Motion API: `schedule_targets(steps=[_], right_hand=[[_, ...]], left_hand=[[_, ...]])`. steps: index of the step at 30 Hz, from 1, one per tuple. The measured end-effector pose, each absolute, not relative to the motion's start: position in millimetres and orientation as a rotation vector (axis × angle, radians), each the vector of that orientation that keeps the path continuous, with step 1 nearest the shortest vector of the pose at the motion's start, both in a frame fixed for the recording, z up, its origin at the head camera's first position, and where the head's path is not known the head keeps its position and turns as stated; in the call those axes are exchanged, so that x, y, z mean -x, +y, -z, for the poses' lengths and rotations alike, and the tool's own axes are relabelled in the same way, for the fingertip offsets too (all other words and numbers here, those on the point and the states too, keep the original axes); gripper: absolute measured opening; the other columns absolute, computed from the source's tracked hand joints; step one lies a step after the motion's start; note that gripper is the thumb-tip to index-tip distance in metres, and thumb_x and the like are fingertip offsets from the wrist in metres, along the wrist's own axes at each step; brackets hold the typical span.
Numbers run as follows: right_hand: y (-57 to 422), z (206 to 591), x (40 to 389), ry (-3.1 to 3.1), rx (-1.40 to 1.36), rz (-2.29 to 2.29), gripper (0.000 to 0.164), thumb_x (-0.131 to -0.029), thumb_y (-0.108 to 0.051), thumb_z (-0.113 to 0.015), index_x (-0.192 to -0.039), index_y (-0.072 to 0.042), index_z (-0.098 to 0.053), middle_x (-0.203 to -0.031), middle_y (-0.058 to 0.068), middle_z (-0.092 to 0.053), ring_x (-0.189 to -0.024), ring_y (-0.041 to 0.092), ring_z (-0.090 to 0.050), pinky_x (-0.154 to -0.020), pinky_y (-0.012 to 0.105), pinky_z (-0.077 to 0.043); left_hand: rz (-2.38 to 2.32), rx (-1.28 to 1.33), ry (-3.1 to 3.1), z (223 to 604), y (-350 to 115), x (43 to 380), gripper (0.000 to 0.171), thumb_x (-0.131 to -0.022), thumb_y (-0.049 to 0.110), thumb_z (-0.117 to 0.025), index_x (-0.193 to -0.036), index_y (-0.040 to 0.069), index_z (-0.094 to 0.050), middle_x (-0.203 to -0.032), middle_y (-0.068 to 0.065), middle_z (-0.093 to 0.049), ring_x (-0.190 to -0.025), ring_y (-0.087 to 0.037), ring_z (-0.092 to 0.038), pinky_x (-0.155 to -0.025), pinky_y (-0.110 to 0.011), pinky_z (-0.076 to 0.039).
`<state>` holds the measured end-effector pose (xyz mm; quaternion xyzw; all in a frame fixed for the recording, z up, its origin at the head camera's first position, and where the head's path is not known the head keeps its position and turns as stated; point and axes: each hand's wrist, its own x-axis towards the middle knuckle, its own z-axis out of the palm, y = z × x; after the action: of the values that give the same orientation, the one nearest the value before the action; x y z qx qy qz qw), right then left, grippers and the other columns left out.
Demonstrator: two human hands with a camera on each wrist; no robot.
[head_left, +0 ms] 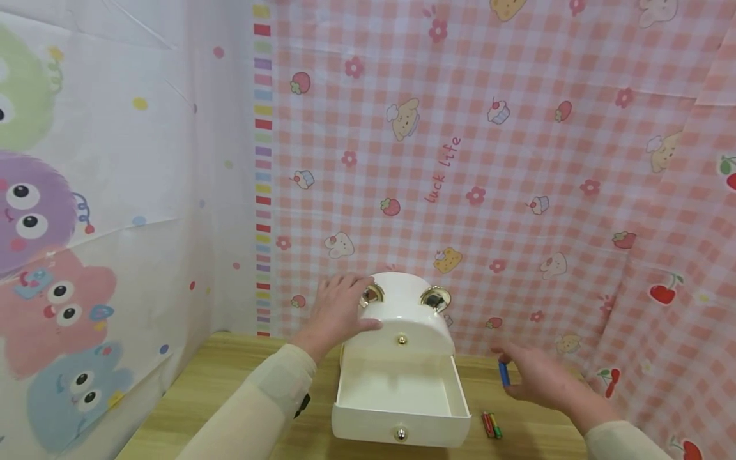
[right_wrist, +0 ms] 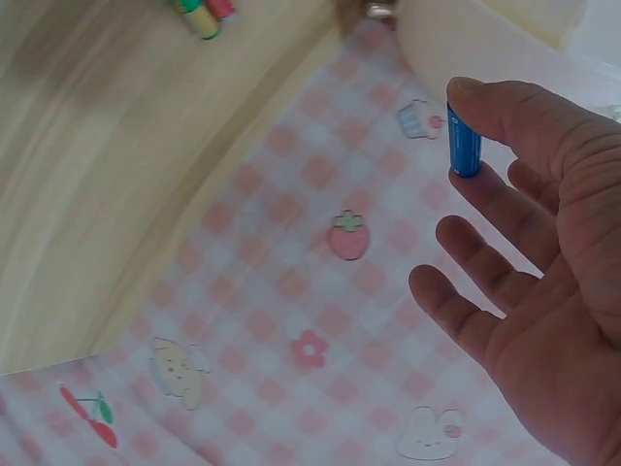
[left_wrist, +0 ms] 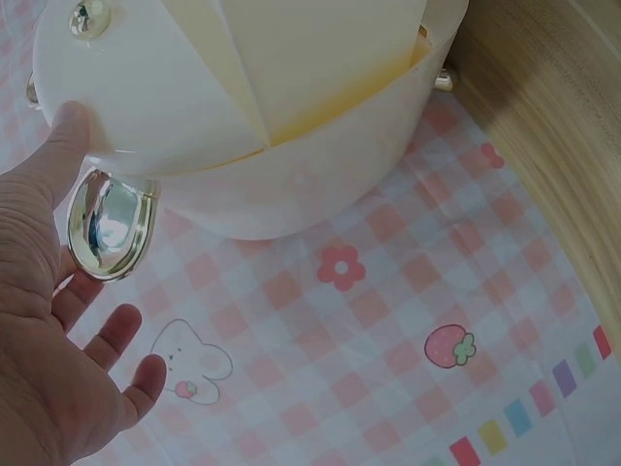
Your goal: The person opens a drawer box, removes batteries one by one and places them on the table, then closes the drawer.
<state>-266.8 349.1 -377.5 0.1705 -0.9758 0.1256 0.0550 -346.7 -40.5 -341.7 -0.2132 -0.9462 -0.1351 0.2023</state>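
Observation:
A white drawer box (head_left: 398, 329) with gold ear-shaped pieces stands on the table, its lower drawer (head_left: 397, 383) pulled out and bare inside. My left hand (head_left: 339, 313) is at the box's upper left, beside the gold ear (left_wrist: 109, 228). The left thumb rests on the white front while the other fingers reach past the ear, loosely spread. Out to the right of the drawer, my right hand (head_left: 537, 374) pinches a blue battery (right_wrist: 465, 144) between thumb and index fingertip. On the table under that hand lie a red battery (head_left: 487, 424) and a green-and-yellow battery (head_left: 495, 425), side by side.
The wooden table (head_left: 230, 390) runs around the box. A pink checked cloth (head_left: 517, 160) hangs behind it, and a white cloth with cartoon figures (head_left: 132, 275) hangs on the left. Small gold knobs (head_left: 400, 434) stick out from the drawer fronts.

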Motion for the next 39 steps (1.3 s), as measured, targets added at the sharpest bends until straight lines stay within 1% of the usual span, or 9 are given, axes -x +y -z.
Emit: schedule_targets(steps=[3,9,12,16,20,25,30,33,39], right_hand=[[354.8,384.8,269.0,-2.977,-0.530,-0.419,0.073,-0.073,-0.007,-0.095,-0.139,-0.002,-0.063,-0.115,0.012,-0.078,-0.106,0.032,-0.075,-0.088,0.050,-0.064],[361.4,397.1,273.2,-3.047,-0.460,-0.494,0.073,-0.072,-0.004,-0.095,-0.137,-0.001,-0.062,-0.120,0.016,-0.076,-0.111,0.037,-0.073,-0.092,0.053,-0.063],[364.6,405.4,274.7,-3.064,-0.440,-0.509,0.072,-0.071,-0.003,-0.095,-0.135,-0.002,-0.063,-0.118,0.015,-0.076,-0.110,0.036,-0.073,-0.093,0.054,-0.063],[369.3,419.0,276.1,-3.090,-0.463,-0.548,0.068,-0.073,-0.001,-0.093,-0.134,0.001,-0.063,-0.115,0.015,-0.076,-0.106,0.035,-0.073,-0.090,0.053,-0.063],[373.5,432.2,277.3,-3.117,-0.526,-0.614,0.067,-0.075,0.003,-0.090,-0.135,0.005,-0.061,-0.116,0.020,-0.074,-0.103,0.038,-0.073,-0.086,0.053,-0.063],[378.0,446.3,279.0,-3.122,-0.601,-0.649,0.065,-0.073,0.007,-0.087,-0.133,0.007,-0.061,-0.115,0.024,-0.075,-0.097,0.038,-0.074,-0.079,0.048,-0.063],[377.9,454.4,280.9,-3.138,-0.518,-0.644,0.063,-0.072,0.008,-0.090,-0.130,0.003,-0.065,-0.112,0.019,-0.077,-0.103,0.042,-0.073,-0.083,0.055,-0.062],[377.5,458.0,281.0,-3.147,-0.463,-0.635,0.064,-0.070,0.008,-0.092,-0.128,0.001,-0.066,-0.110,0.014,-0.077,-0.104,0.041,-0.073,-0.087,0.058,-0.061],[381.5,465.1,280.2,-3.115,-0.554,-0.600,0.063,-0.070,0.008,-0.092,-0.128,0.004,-0.065,-0.108,0.014,-0.077,-0.103,0.040,-0.073,-0.087,0.059,-0.061]], left_hand=[[0.367,0.592,-2.646,341.7,-40.0,347.1,0.094,-0.081,0.062,-0.088,-0.157,0.021,-0.053,-0.156,-0.004,-0.057,-0.146,-0.033,-0.050,-0.124,-0.060,-0.035],[0.367,0.583,-2.645,342.0,-39.3,347.5,0.093,-0.080,0.062,-0.088,-0.157,0.020,-0.054,-0.156,-0.004,-0.057,-0.146,-0.032,-0.050,-0.124,-0.059,-0.035],[0.372,0.583,-2.643,342.4,-39.9,347.4,0.093,-0.080,0.061,-0.089,-0.157,0.020,-0.053,-0.156,-0.004,-0.057,-0.146,-0.032,-0.050,-0.124,-0.059,-0.035],[0.378,0.586,-2.640,342.7,-40.5,346.5,0.093,-0.081,0.060,-0.089,-0.157,0.019,-0.053,-0.156,-0.004,-0.057,-0.146,-0.033,-0.050,-0.124,-0.059,-0.035],[0.380,0.585,-2.640,342.5,-40.6,346.0,0.093,-0.081,0.060,-0.089,-0.157,0.019,-0.053,-0.156,-0.004,-0.057,-0.146,-0.033,-0.050,-0.124,-0.059,-0.035],[0.371,0.588,-2.639,341.5,-40.2,345.2,0.094,-0.081,0.061,-0.088,-0.157,0.020,-0.053,-0.156,-0.005,-0.057,-0.145,-0.033,-0.050,-0.123,-0.059,-0.035],[0.358,0.588,-2.643,341.7,-40.2,345.4,0.094,-0.081,0.062,-0.088,-0.158,0.021,-0.052,-0.156,-0.004,-0.057,-0.144,-0.033,-0.051,-0.122,-0.059,-0.037],[0.361,0.587,-2.641,342.1,-40.2,346.0,0.094,-0.081,0.061,-0.088,-0.158,0.021,-0.052,-0.156,-0.005,-0.058,-0.144,-0.033,-0.051,-0.122,-0.059,-0.036],[0.359,0.586,-2.637,342.2,-39.9,346.2,0.094,-0.081,0.061,-0.088,-0.157,0.020,-0.053,-0.155,-0.005,-0.058,-0.144,-0.033,-0.051,-0.122,-0.058,-0.037]])
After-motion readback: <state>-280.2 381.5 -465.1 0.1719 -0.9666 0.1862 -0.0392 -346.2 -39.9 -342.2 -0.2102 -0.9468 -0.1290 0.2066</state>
